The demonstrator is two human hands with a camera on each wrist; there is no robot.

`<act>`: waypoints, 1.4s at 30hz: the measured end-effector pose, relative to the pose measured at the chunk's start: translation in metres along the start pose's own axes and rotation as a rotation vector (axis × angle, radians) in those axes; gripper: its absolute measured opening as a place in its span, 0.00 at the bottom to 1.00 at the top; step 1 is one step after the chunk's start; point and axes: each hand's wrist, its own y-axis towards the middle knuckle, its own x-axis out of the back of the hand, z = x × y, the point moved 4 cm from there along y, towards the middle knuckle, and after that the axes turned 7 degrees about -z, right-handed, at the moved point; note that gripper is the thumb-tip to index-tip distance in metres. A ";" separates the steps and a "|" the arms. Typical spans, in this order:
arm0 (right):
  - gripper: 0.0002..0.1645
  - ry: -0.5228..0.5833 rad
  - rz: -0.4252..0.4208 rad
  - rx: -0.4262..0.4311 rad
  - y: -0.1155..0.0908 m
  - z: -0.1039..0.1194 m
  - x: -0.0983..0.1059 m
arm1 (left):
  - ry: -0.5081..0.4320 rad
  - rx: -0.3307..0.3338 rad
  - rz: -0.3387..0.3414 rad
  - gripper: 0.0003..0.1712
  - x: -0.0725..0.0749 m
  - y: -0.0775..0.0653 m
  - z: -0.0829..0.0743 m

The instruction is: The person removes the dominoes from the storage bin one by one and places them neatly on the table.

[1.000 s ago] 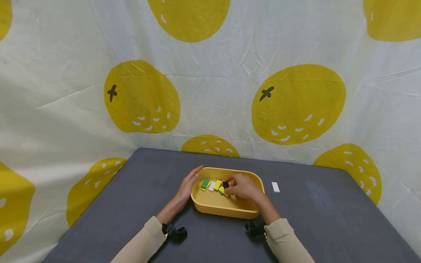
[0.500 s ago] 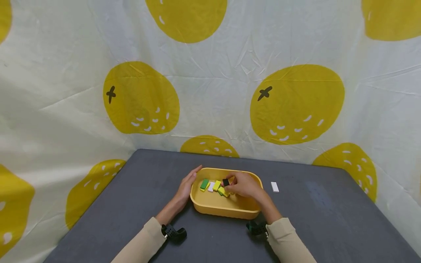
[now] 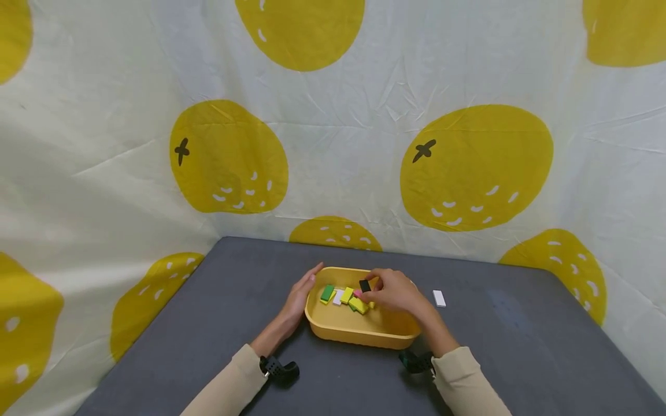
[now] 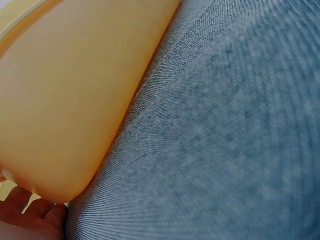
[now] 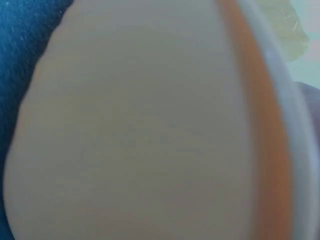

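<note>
A yellow plastic bin (image 3: 359, 336) sits on the table in the head view. My left hand (image 3: 295, 300) lies along its left side, fingers straight against the wall; in the left wrist view, fingers (image 4: 37, 212) show at the bin's corner. Over the inside of the bin, thumb and fingers of my right hand (image 3: 398, 292) pinch a small black domino-shaped block (image 3: 365, 286). Below it is a pile with a green block (image 3: 327, 292), a yellow block (image 3: 346, 295), a pink block (image 3: 356, 293) and several others. The bin's wall (image 5: 135, 125) fills the right wrist view.
One white block (image 3: 439, 298) lies on the dark grey table (image 3: 494, 346), right of the bin. A white cloth (image 3: 343, 156) with large yellow fruit prints hangs behind and beside the table.
My right hand has raised the black block a little from the pile and carried it slightly right, so more of the pink block shows. The left hand keeps its place on the bin.
</note>
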 end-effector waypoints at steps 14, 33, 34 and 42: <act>0.28 -0.041 -0.040 0.023 -0.016 -0.013 0.041 | 0.010 -0.008 0.006 0.29 -0.001 -0.001 -0.001; 0.31 0.001 -0.096 -0.011 -0.046 -0.071 0.087 | 0.046 -0.014 -0.008 0.30 0.001 0.000 0.000; 0.31 -0.002 -0.093 -0.009 -0.047 -0.074 0.088 | 0.049 -0.019 -0.008 0.30 0.001 0.000 0.001; 0.31 -0.016 -0.089 -0.015 -0.054 -0.097 0.094 | 0.054 -0.012 -0.016 0.29 0.001 -0.001 0.001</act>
